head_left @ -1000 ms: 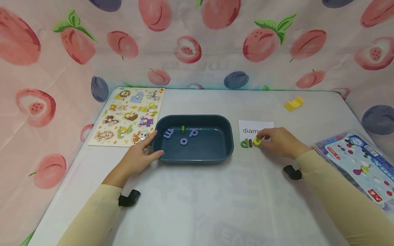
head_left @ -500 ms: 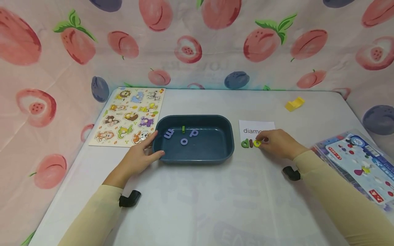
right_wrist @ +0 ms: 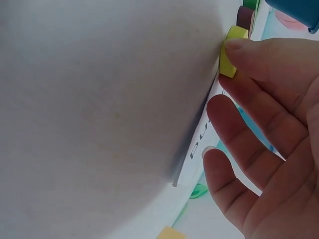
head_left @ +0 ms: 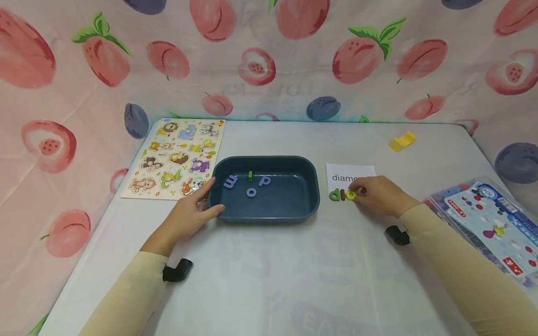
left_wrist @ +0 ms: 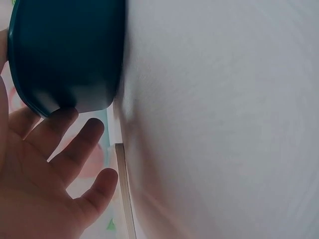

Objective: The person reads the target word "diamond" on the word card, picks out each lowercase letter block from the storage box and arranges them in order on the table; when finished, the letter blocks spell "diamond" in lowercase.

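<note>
My left hand rests at the left end of the dark blue tray, thumb and fingertips against its rim and wall. In the tray lie a purple m, a purple p, a purple o and a small green piece. My right hand pinches a yellow letter between thumb and index finger, beside a green d and a dark red i-shaped piece. Above them is a white card reading "diamo", its remainder hidden by the hand.
An animal puzzle board lies at the back left, beside the tray. A yellow block sits at the back right. A clear case with a printed sheet lies at the right, near my right forearm.
The right hand has shifted very slightly, with the yellow letter still pinched and standing closer to the dark red piece. The left hand keeps its place on the tray.
</note>
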Available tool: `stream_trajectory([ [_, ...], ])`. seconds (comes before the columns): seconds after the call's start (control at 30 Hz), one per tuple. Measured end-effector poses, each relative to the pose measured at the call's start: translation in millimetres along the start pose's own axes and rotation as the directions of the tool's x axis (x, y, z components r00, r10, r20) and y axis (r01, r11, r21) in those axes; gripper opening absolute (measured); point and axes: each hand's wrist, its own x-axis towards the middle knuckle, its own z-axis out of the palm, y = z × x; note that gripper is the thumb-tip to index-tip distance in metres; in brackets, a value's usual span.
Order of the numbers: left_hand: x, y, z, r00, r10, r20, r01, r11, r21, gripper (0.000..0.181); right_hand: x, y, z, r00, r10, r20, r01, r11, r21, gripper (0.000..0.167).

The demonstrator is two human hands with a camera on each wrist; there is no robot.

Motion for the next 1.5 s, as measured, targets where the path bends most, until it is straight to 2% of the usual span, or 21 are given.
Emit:
stream_trajectory([
  [1.07,1.6,-1.3,1.1,1.000,-0.001,-0.005,0.001,1.000,0.007,0.085,3.0,-0.1,0.6,0.999,-0.040,-0.004,0.040,0.999,-0.024,0.028],
  [1.5,0.7,0.0,0.7,1.000,0.002,-0.001,-0.002,1.000,0.005,0.084,1.1,-1.9,1.2,1.000,-0.024,-0.011,0.024,1.000,-0.015,0.029],
])
